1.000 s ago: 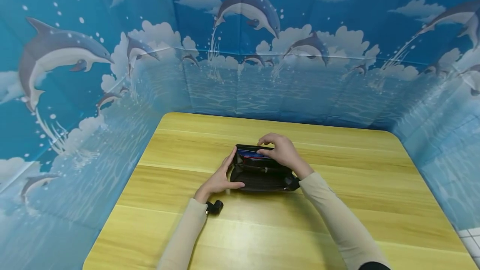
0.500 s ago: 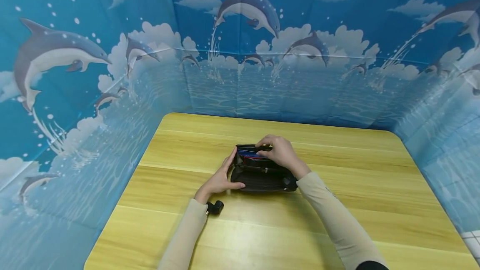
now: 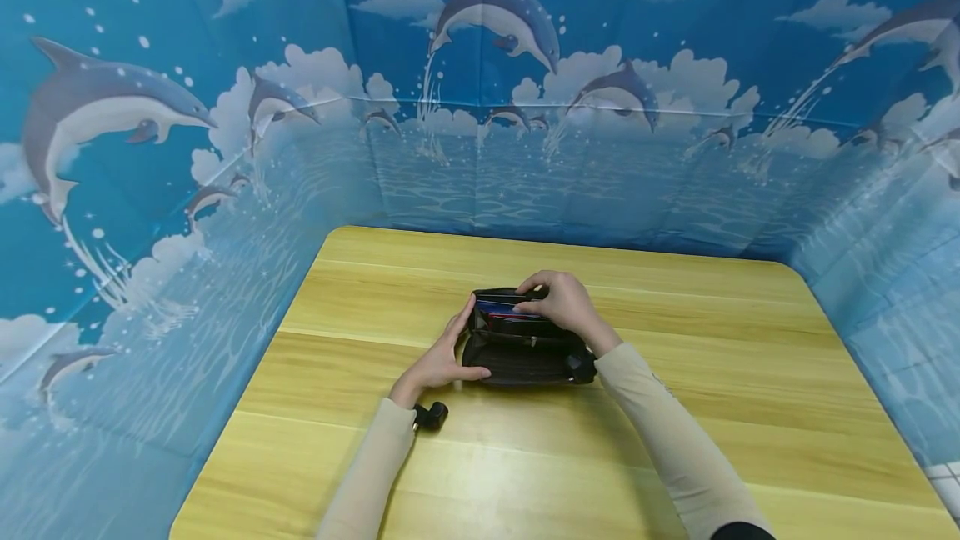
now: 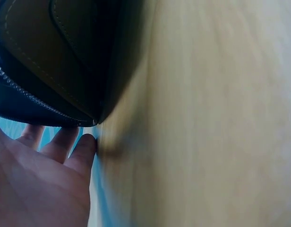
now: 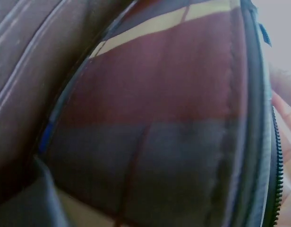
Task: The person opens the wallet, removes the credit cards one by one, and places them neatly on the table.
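A black zip-around wallet [image 3: 528, 361] lies spread on the wooden table, with blue and red edges [image 3: 498, 310] showing inside, perhaps cards. My left hand [image 3: 435, 363] holds its left end, thumb at the near edge and fingers along the far left side. In the left wrist view, those fingers [image 4: 60, 146] touch the outside beneath the zip. Over the far side bends my right hand [image 3: 567, 304], thumb inside and forefinger at the rim, seemingly pinching the far panel; whether a card is between them is hidden. A maroon, grey and cream lining [image 5: 159, 85] fills the right wrist view.
The yellowish wooden table [image 3: 675, 315] extends around the wallet on all sides. A blue dolphin-print curtain [image 3: 480, 165] hangs behind and beside it. A small black device [image 3: 431, 416] sits at my left wrist.
My right thumb and forefinger shift slightly along the far panel's rim. The wallet and my left hand stay nearly in place.
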{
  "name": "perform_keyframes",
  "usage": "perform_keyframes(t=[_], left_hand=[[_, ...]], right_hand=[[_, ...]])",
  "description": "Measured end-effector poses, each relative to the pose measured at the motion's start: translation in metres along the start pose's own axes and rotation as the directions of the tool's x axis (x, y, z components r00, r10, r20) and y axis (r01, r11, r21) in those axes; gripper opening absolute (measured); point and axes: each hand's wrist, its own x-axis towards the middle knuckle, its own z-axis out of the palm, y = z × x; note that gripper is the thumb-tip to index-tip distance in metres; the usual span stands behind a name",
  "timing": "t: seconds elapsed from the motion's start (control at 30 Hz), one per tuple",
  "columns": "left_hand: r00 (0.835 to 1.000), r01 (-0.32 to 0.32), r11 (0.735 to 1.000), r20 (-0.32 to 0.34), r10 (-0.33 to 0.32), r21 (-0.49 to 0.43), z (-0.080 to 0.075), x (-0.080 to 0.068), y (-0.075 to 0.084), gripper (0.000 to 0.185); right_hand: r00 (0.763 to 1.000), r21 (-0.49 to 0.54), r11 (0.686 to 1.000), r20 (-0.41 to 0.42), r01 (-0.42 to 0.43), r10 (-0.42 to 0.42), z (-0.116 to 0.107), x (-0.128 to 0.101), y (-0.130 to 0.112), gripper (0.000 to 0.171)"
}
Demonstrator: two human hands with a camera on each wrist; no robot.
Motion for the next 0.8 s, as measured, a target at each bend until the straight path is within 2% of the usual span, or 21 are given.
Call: perform_keyframes(t=[0.17, 0.2, 0.37, 0.43, 0.6, 0.8], left_hand=[[1.0, -0.016, 1.0, -0.005, 0.016, -0.007, 0.0007, -0.0008, 0.0011, 0.115], [1.0, -0.009, 1.0, 0.001, 0.009, -0.011, -0.0002, -0.0019, 0.0064, 0.115], [1.0, 0.016, 1.0, 0.001, -0.016, -0.017, -0.0006, -0.0023, 0.0072, 0.115], [1.0, 0.018, 1.0, -0.005, -0.018, -0.019, 0.0, -0.001, 0.0023, 0.116], [1.0, 0.016, 1.0, 0.002, -0.016, -0.025, -0.0002, -0.0005, 0.0037, 0.115], [0.999, 0.032, 0.999, -0.003, -0.032, -0.03, -0.001, 0.0, 0.0035, 0.115]], right_hand=[[0.996, 0.076, 0.994, 0.045, -0.079, 0.076, -0.002, 0.001, 0.002, 0.022], [0.995, 0.088, 0.992, 0.051, -0.088, 0.083, -0.0021, 0.0011, 0.0023, 0.021], [0.992, 0.141, 0.983, 0.07, -0.117, 0.108, -0.0019, 0.0023, 0.0045, 0.019], [0.991, 0.147, 0.981, 0.07, -0.124, 0.115, -0.0018, 0.0031, 0.0058, 0.018], [0.989, 0.149, 0.979, 0.068, -0.14, 0.131, -0.0023, 0.0039, 0.0062, 0.018], [0.992, 0.126, 0.985, 0.061, -0.12, 0.113, -0.0024, 0.0074, 0.002, 0.025]])
